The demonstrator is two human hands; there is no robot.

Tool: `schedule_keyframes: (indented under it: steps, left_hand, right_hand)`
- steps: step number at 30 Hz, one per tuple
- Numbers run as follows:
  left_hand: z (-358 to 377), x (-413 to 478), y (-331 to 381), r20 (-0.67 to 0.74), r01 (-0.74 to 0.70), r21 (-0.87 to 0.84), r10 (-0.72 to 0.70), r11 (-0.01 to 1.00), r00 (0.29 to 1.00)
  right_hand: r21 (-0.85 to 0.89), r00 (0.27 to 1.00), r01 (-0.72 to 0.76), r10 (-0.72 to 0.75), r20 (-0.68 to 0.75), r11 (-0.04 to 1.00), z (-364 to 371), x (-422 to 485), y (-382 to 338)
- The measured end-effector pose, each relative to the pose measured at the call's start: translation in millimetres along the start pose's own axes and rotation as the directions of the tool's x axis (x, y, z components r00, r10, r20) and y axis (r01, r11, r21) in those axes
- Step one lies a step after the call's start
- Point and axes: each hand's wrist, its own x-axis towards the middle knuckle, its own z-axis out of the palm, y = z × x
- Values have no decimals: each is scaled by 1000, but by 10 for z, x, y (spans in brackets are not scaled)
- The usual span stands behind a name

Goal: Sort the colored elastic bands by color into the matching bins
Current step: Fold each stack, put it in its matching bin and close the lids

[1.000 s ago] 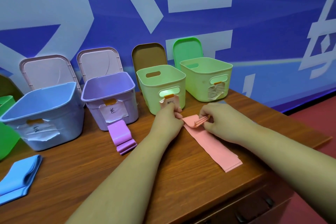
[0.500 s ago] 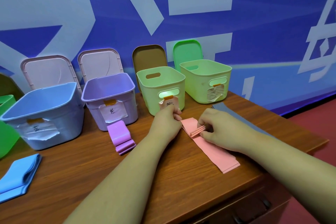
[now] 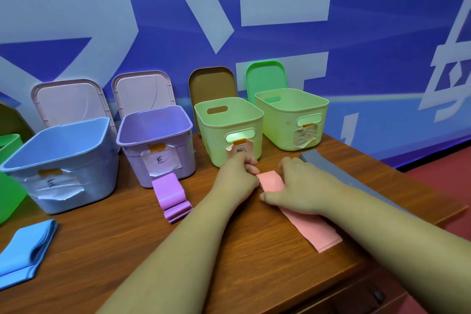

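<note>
Both forearms reach out over the wooden table [image 3: 122, 250]. The left hand [image 3: 238, 176] is curled into a loose fist, its fingertips pinching the far corner of the pink band [image 3: 317, 232]. The right hand [image 3: 303, 186] lies palm-down across that band, fingers bent over its folded far end and thumb stretched along the near edge of the fold. The band lies flat on the table, just in front of the middle pale green bin [image 3: 229, 122].

We count four bands: the pink one, a folded purple band [image 3: 170, 196], a blue band [image 3: 23, 252] and a grey band [image 3: 328, 168]. There are five bins: a blue bin [image 3: 63, 160], a purple bin [image 3: 158, 135], two pale green with the second pale green bin [image 3: 293, 109] on the right, and a bright green bin [image 3: 7, 181] cut off at the left edge. Four lids [image 3: 71, 102] lean on the wall behind them.

Four bins carry paper labels [image 3: 159, 160] held on with orange tape. Each has a handwritten mark that we cannot read for certain.
</note>
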Motion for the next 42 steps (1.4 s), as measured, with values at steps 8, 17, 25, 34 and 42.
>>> schedule_keyframes:
  steps: [8,17,25,34,42]
  left_hand:
    - [-79,0,6,56,92,-106,-87,990,995]
    - [-109,19,-9,72,156,-234,-143,960,987]
    - [-117,-53,81,3,181,-244,-186,953,983]
    - [-114,-23,83,17,193,-205,-194,959,981]
    - [-120,-34,88,57,172,-181,-164,968,985]
  right_hand:
    - [-27,998,-60,59,-21,998,74,-15,-212]
    - [33,991,-130,128,33,991,-12,21,-233]
    - [92,995,-17,8,100,996,-255,452,-121]
    - [20,926,38,-42,375,999,-392,693,-110]
    - [19,948,49,-53,313,999,-404,700,-122]
